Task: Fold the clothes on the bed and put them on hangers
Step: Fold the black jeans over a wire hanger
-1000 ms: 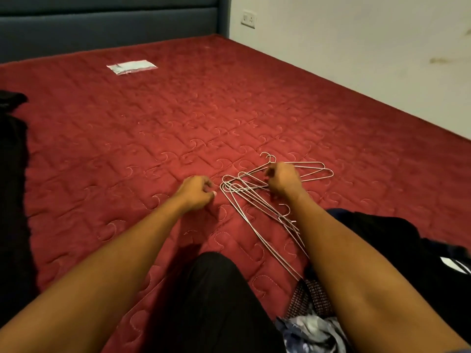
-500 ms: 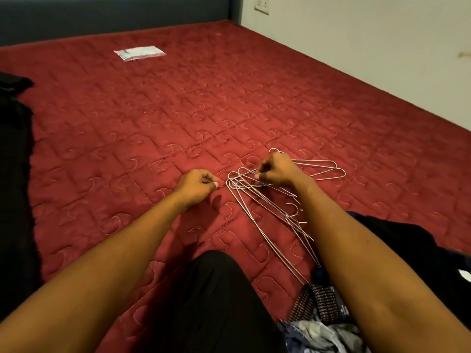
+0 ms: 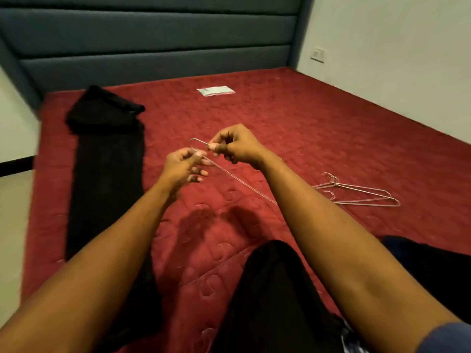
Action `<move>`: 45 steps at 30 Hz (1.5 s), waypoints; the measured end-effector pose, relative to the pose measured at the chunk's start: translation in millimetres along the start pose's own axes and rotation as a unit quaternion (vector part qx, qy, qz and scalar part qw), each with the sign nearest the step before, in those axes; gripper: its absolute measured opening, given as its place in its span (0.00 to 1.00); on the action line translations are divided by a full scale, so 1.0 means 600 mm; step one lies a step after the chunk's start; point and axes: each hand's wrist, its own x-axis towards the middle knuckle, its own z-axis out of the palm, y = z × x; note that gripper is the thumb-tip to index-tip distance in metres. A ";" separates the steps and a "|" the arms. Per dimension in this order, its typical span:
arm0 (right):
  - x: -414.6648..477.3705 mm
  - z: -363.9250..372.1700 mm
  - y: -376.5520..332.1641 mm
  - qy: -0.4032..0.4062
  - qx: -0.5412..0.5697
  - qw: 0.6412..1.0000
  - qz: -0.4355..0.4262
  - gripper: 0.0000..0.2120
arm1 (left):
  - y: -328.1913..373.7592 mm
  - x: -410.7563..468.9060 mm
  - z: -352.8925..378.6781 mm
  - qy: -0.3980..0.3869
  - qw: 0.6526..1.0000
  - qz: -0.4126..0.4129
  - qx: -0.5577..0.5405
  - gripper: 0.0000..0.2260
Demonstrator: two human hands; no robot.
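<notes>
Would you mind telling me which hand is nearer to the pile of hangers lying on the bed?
Right. The right hand is left of the pile of hangers; the left hand sits farther left. Both pinch a separate hanger.

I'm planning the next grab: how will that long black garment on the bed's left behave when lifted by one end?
The black garment is probably floppy: it lies flat on the mattress and bunches at its far end. Being long, it would likely sag and drag if lifted by one end.
</notes>
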 end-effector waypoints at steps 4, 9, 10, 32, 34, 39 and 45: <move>0.022 0.114 -0.039 -0.082 0.007 0.997 0.012 0.05 | -0.002 -0.036 -0.140 0.119 0.993 0.007 -0.004 0.10; 0.045 0.221 -0.070 -0.163 -0.245 0.953 -0.072 0.05 | -0.043 -0.093 -0.234 0.199 0.980 -0.013 0.006 0.11; 0.052 0.239 -0.084 -0.168 -0.272 0.944 -0.077 0.06 | -0.048 -0.104 -0.246 0.210 0.978 -0.015 -0.006 0.10; -0.176 0.509 -0.048 -0.369 -0.096 0.924 0.016 0.03 | -0.090 -0.441 -0.514 -0.017 0.922 -0.301 0.244 0.05; -0.183 0.487 -0.041 -0.377 -0.195 0.904 -0.051 0.03 | -0.080 -0.441 -0.504 -0.030 0.893 -0.307 0.327 0.06; -0.221 0.455 -0.028 -0.382 -0.412 0.816 -0.135 0.14 | -0.070 -0.452 -0.457 -0.049 0.665 -0.291 0.685 0.09; -0.249 0.451 -0.018 -0.357 -0.443 0.805 -0.169 0.19 | -0.120 -0.456 -0.343 -0.095 0.670 0.008 0.737 0.10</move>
